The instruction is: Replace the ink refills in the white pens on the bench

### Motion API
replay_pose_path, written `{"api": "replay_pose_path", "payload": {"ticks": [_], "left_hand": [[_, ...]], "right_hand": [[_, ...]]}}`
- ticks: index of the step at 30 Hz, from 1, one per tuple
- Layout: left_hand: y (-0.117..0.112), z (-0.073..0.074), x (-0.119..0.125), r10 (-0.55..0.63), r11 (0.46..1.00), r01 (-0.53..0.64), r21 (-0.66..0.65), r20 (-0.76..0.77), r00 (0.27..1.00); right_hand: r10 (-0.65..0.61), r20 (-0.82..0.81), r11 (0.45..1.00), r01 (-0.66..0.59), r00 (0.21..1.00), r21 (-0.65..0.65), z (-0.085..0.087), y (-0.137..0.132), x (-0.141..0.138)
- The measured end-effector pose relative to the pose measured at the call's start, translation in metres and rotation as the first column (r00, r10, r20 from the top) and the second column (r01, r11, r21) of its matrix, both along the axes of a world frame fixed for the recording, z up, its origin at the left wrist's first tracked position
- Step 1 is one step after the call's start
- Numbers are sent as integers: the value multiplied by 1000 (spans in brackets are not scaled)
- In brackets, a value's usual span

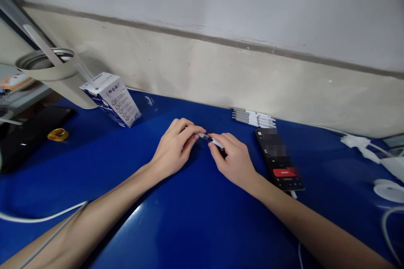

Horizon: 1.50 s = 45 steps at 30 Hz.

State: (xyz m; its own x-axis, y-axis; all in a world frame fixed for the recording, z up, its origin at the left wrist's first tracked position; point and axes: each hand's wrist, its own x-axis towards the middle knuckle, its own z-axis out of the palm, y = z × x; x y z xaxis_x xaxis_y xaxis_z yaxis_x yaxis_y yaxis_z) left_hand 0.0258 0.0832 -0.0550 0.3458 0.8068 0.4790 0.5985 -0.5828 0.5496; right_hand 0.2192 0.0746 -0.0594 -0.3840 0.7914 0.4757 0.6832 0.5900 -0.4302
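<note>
two hands work close together over one slim white pen, which sits in the air just above the surface, its dark middle section showing between them. the left hand and the right hand each keep a closed grip on it, fingertips clamped toward opposite ends. if the pen's parts are loose, a twist or pull could free a small inner piece to drop and roll away across the slick top. a slip of the fingers could also knock the pen onto the smartphone just right of the right hand. the glossy blue surface also carries a row of white pens against the wall, a white printed carton, a beige tumbler with a metal rim, a small gold coil, a flat black object and white cables. behind rises a painted wall, cream below and pale grey above.
</note>
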Motion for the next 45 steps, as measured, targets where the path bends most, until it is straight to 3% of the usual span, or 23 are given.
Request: {"api": "replay_pose_path", "payload": {"ticks": [10,16,25,31,40,42,45], "left_hand": [[-1,3,1,-86,996,85,-29,-24,996],[0,3,0,-79,995,79,-59,-6,997],[0,3,-1,-19,978,8,-209,-50,999],[1,2,-2,-39,982,23,-190,-83,996],[0,5,-1,-161,983,163,-87,26,987],[-1,5,-1,-117,988,120,-100,34,993],[0,4,0,39,981,-36,-189,14,999]], "right_hand": [[21,101,1000,-18,995,-25,-2,1,4],[25,92,999,-23,995,-25,-3,2,4],[45,39,998,-43,998,-46,-2,2,4],[55,125,998,-51,991,-41,-2,0,4],[35,87,998,-30,996,-54,-4,1,4],[30,78,999,-27,996,-46,-4,1,3],[32,76,999,-29,997,-42,-4,1,3]]}}
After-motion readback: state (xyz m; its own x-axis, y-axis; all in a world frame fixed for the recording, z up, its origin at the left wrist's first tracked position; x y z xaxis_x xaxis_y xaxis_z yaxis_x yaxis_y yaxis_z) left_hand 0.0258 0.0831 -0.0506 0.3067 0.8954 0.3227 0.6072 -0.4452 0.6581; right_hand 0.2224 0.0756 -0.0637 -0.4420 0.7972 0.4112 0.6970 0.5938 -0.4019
